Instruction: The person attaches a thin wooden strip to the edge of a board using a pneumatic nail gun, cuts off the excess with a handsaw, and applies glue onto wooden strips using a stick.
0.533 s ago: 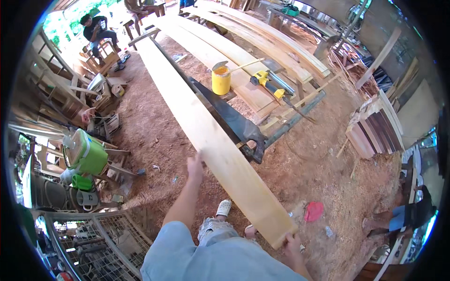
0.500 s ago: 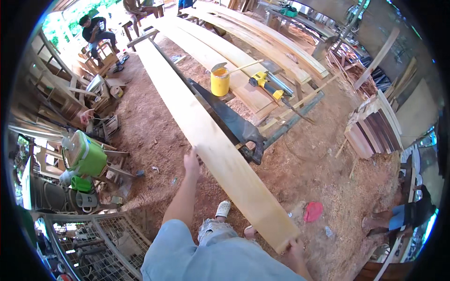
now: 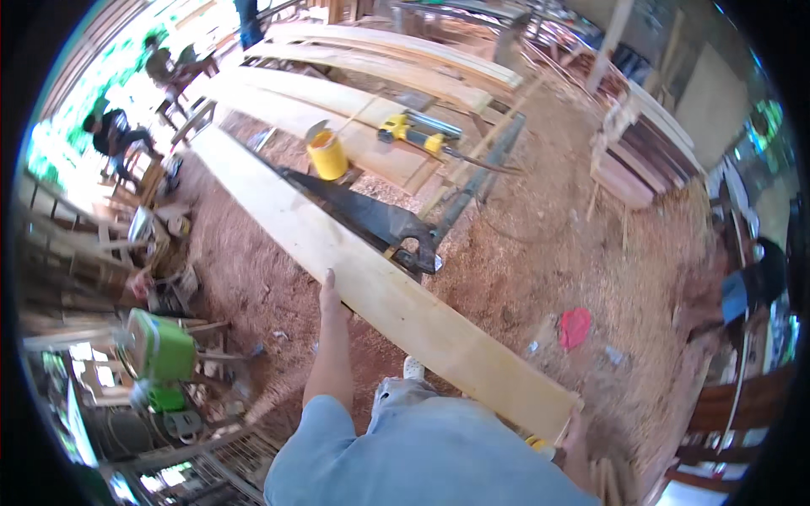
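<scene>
A long pale wooden plank (image 3: 405,308) slants from the far left to the near right, its far end on a wooden support. My left hand (image 3: 332,295) is closed on its left edge, with the thumb over the top face. At the near end my right hand (image 3: 575,434) grips the corner; part of its fingers is hidden by the board. Close along the plank's right side lies a handsaw (image 3: 371,211) with a dark blade and handle. Beyond it stand a yellow can (image 3: 326,158) with orange contents and a yellow-and-black power tool (image 3: 412,135).
More long boards (image 3: 363,63) rest on trestles farther off. A stack of planks (image 3: 645,156) stands at the right. To the left is a green cooler (image 3: 160,346). Shavings cover the floor, with a red scrap (image 3: 575,327) on it. People sit at the far left; another person (image 3: 747,282) is at the right.
My view has swung to the right, so the benches and tools appear farther left. The plank's near end, with my right hand on it, shows farther right and higher. Both hands keep their hold.
</scene>
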A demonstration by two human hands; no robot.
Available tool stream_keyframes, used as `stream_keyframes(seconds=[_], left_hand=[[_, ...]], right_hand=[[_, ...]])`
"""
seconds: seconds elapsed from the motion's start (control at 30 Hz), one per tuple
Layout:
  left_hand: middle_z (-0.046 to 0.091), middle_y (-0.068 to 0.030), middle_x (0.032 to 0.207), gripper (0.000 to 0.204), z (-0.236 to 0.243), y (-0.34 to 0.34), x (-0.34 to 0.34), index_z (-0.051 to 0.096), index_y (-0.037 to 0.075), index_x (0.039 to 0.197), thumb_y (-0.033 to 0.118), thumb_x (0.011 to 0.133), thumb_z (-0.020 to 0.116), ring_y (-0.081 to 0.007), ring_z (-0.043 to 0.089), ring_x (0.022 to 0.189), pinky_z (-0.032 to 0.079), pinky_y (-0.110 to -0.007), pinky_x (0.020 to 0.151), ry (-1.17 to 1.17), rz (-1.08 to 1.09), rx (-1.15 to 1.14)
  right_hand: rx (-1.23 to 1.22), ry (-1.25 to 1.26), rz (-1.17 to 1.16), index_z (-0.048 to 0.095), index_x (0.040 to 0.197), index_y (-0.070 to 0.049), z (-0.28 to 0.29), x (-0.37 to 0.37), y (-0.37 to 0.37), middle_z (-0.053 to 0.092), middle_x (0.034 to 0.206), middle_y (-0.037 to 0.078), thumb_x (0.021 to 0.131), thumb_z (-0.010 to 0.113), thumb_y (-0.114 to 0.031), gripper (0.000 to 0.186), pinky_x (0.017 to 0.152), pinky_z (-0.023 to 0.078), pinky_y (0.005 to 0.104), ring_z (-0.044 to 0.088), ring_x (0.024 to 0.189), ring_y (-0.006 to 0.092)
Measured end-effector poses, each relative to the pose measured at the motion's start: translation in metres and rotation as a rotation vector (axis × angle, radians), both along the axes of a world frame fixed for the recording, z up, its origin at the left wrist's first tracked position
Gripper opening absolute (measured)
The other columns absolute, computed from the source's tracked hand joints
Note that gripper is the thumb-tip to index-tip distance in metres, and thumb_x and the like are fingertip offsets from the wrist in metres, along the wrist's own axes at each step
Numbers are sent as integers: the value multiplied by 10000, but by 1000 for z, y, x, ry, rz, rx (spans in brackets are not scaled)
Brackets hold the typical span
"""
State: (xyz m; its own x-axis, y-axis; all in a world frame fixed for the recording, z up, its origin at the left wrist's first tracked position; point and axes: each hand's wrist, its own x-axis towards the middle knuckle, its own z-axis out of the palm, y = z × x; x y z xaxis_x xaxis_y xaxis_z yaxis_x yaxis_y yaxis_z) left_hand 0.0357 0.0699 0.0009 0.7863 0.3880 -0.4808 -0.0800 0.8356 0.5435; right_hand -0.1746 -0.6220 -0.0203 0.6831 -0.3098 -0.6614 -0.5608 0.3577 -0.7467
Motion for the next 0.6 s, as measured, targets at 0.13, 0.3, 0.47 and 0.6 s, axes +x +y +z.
stream_keyframes(seconds=[0.13,0.3,0.47,0.6], left_hand=[[660,-207,1119,435,22,42,8,556,-107,1242,179,939,679,-294,672,946,573,-414,764,372,-28,737],[660,-178,902,266,75,54,58,612,-161,947,49,786,642,-284,670,805,572,-425,630,497,189,766],[611,-235,998,402,67,56,75,491,-257,1041,-22,725,574,-343,662,842,599,-487,670,456,222,819],[615,-222,1067,362,67,78,101,540,-157,1114,27,804,572,-357,664,877,576,-515,649,512,148,902]], right_hand=[[-232,415,340,673,1069,22,85,55,14,723,877,102,988,575,-315,360,695,593,403,711,772,216],[316,225,210,614,1261,-47,83,73,-6,699,1133,121,979,591,-425,473,815,589,406,703,957,214],[33,-245,-164,541,1359,-94,105,127,19,705,1126,132,1003,458,-571,601,902,540,408,698,949,251],[371,-415,-278,431,1465,-128,104,149,2,645,1226,169,1012,353,-597,657,888,536,432,700,960,267]])
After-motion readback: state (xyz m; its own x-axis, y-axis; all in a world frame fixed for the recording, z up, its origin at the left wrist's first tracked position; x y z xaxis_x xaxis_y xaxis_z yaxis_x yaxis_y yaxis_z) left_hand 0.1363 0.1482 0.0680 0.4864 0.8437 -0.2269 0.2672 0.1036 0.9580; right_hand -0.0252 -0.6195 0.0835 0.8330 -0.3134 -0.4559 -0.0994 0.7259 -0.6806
